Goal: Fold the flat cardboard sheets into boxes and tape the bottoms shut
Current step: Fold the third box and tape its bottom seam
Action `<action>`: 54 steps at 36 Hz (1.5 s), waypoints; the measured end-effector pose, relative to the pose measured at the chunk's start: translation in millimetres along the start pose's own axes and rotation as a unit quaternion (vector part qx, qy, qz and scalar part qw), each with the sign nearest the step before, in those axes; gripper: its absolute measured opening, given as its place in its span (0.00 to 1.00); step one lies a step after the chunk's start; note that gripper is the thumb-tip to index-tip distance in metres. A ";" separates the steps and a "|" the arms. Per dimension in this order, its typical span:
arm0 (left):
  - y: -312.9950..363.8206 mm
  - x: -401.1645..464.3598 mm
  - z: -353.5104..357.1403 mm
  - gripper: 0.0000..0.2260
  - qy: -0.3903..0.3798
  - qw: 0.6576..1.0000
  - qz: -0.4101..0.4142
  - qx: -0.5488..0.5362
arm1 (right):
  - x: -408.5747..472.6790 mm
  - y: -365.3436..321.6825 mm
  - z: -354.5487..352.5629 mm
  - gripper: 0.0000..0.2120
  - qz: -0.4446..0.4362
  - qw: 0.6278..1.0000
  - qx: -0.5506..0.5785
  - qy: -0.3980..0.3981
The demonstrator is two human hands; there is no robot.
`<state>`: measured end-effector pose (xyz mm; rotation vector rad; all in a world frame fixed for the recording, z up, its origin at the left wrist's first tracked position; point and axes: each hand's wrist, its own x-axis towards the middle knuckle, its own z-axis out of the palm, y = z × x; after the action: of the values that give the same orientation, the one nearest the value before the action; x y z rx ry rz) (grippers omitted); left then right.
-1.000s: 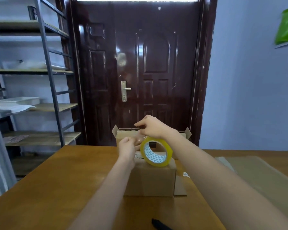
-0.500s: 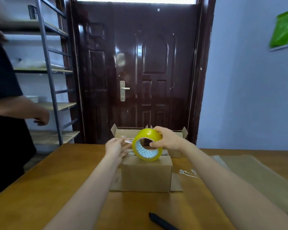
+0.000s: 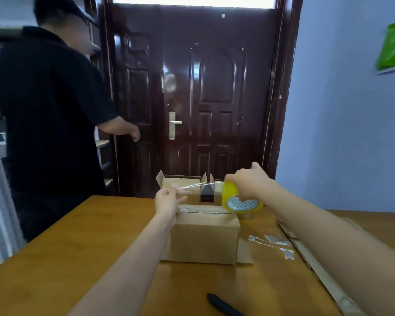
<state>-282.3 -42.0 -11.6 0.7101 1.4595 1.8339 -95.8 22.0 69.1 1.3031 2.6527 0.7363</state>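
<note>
A folded cardboard box (image 3: 204, 238) stands on the wooden table (image 3: 55, 258) with its closed flaps up. My right hand (image 3: 249, 182) grips a yellow tape roll (image 3: 240, 200) above the box's far right corner. My left hand (image 3: 168, 201) pinches the free end of a clear tape strip (image 3: 192, 187), which stretches between my two hands above the box. An open-topped box (image 3: 180, 185) stands behind it at the table's far edge.
A person in a black shirt (image 3: 48, 110) stands at the left, near the dark door (image 3: 192, 99). Flat cardboard sheets (image 3: 317, 265) lie along the right side. Tape scraps (image 3: 271, 242) lie right of the box. A black pen-like object (image 3: 224, 306) lies near the front edge.
My right hand has pulled the roll to the right, drawing out a strip of tape. The person in black has walked in from the left toward the door.
</note>
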 end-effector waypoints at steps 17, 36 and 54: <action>5.1 3.2 -1.0 0.12 -0.014 1.000 -0.012 -0.017 | -0.4 0.7 48.7 0.19 0.318 0.622 0.621 0.354; -2.5 5.0 -16.0 0.09 -0.016 1.000 -0.001 -0.023 | -30.8 53.8 62.8 0.22 -0.017 0.952 -0.147 0.268; -17.0 5.2 -3.3 0.15 0.032 0.993 -0.062 -0.090 | -27.3 37.6 69.2 0.21 0.018 0.990 -0.083 0.117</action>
<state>-285.2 -37.6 -28.9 0.4651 1.3267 1.8781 -31.4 46.8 22.2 1.2966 2.6737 1.1536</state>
